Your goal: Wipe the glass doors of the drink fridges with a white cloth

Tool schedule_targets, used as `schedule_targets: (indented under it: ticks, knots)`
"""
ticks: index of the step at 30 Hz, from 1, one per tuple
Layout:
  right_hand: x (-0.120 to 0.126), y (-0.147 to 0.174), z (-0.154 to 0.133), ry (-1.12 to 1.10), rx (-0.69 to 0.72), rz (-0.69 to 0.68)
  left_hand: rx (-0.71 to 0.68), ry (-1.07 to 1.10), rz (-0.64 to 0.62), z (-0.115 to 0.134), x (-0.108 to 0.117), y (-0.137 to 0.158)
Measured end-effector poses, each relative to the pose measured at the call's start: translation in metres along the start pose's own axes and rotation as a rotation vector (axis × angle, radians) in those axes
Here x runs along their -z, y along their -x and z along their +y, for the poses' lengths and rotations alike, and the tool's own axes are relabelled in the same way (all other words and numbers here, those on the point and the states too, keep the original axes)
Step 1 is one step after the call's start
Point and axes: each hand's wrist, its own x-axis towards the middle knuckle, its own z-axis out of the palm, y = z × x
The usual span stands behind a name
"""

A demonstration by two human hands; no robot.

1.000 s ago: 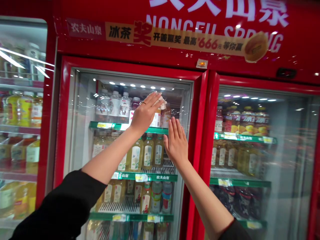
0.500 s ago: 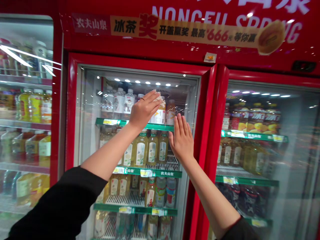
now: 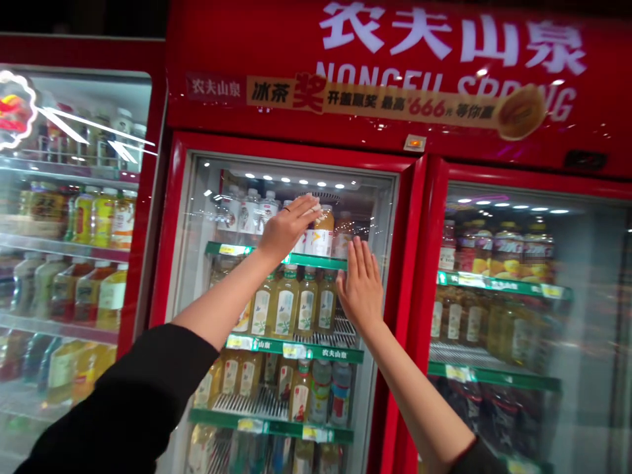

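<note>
From the head view, I saw a person reaching both arms up to the glass door point(image 3: 378, 197) of a red drinks cooler point(image 3: 276, 39). The left hand point(image 3: 285, 229), a ring point(image 3: 286, 209) on one finger, held a white cloth point(image 3: 316, 209) beneath its fingers, against the upper part of the glass; only a crumpled edge of the cloth showed past the fingertips. The right hand point(image 3: 362, 283) was flat and unfolded, fingers pointing up and palm toward the glass, lower and to the right, near the red door frame point(image 3: 296, 149).

Beyond the glass, an orange bottle point(image 3: 324, 230) stood upright on the far side of the left hand's fingertips, with white-labelled bottles point(image 3: 249, 212) to the left. Pale yellow bottles point(image 3: 285, 306) lined the shelf below. More drinks point(image 3: 507, 250) showed behind the right-hand door point(image 3: 592, 263), and another stocked cooler point(image 3: 157, 197) stood to the left. Dark sleeves point(image 3: 133, 388) covered the near ends of the arms.
</note>
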Motion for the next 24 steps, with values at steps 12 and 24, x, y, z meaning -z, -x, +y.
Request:
schedule_targets:
  ticks: [12, 24]
  knots:
    - [-0.032, -0.023, -0.052, 0.019, -0.004, 0.091, -0.169, -0.052, -0.067, -0.009, 0.027, 0.029]
    - [-0.021, -0.024, -0.066, -0.028, 0.019, -0.054, 0.037, -0.058, 0.039, -0.009, 0.011, 0.024]
